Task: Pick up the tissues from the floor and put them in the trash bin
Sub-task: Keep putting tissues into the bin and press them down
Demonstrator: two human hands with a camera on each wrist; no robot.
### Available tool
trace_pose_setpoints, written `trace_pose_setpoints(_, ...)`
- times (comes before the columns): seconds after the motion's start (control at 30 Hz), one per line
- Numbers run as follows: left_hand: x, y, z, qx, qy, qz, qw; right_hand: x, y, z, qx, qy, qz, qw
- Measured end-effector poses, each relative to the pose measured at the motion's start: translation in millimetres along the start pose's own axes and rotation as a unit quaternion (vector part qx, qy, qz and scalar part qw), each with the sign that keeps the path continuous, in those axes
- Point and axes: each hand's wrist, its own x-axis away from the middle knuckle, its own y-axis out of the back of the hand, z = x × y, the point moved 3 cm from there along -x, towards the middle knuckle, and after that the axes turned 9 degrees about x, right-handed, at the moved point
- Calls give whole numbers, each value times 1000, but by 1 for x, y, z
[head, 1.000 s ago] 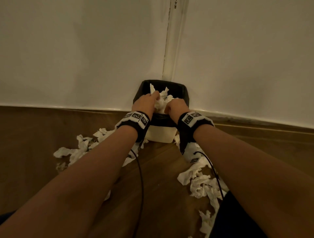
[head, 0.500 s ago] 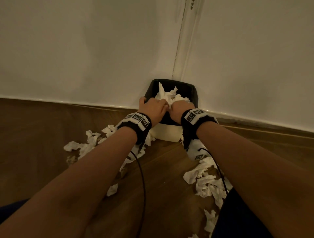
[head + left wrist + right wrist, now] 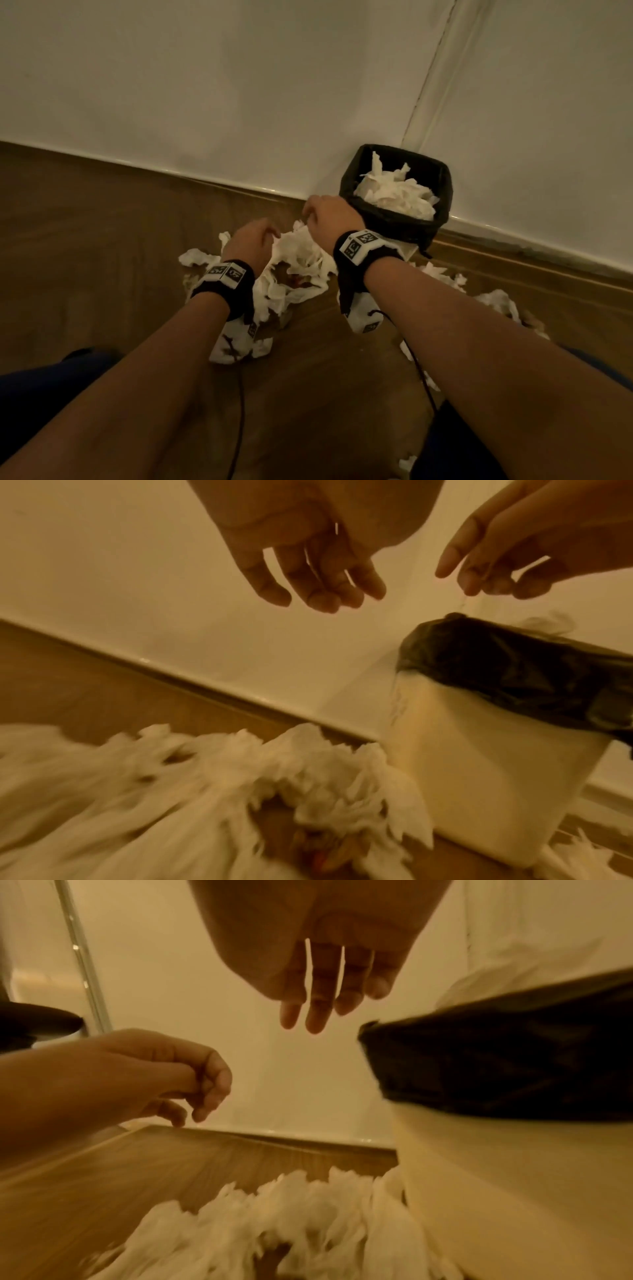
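Note:
The trash bin [image 3: 444, 186] stands in the wall corner, cream with a black liner, and crumpled white tissues [image 3: 397, 195] fill it. A loose tissue pile [image 3: 298, 270] lies on the wooden floor just left of the bin. My left hand [image 3: 253, 240] hovers over that pile with relaxed, empty fingers [image 3: 318, 588]. My right hand [image 3: 327, 216] is beside the bin's left rim, above the pile, and its fingers [image 3: 322, 1004] are straight and hold nothing. The bin's cream wall [image 3: 479, 764] and the pile [image 3: 291, 1218] show blurred in both wrist views.
More tissues [image 3: 496, 301] are scattered on the floor to the right of the bin and near my right forearm. White walls meet the floor along a baseboard [image 3: 205, 174] right behind. Cables hang from both wristbands. My dark-clothed knees are at the bottom corners.
Both hands have come out of the bin, leaving the tissues inside, and moved left and down over the floor pile. The head view has swung left.

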Motion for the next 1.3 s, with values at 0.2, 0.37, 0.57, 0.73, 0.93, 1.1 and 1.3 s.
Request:
trace_pose_setpoints(0.2,49,4,84,-88,111,173,975,19,-74,41,-67,23,177,982)
trace_pose_setpoints(0.37,97,2,122,-117,150,165,968,42,-138,69,-44,26,297,953)
trace_pose_setpoints(0.57,141,-20,130,-187,159,169,955,44,-164,71,16,-9,261,965)
trace_pose_setpoints(0.73,148,-32,134,-195,214,181,940,38,-173,55,-11,-98,239,966)
trace_pose_setpoints(0.93,134,-32,133,-74,248,156,953,52,-193,43,-11,-132,253,959)
trace_pose_setpoints(1.1,133,-29,132,-10,264,109,958,59,-201,47,0,-106,288,952)
trace_pose_setpoints(1.3,133,-32,131,-37,239,122,963,67,-194,49,24,-81,299,950)
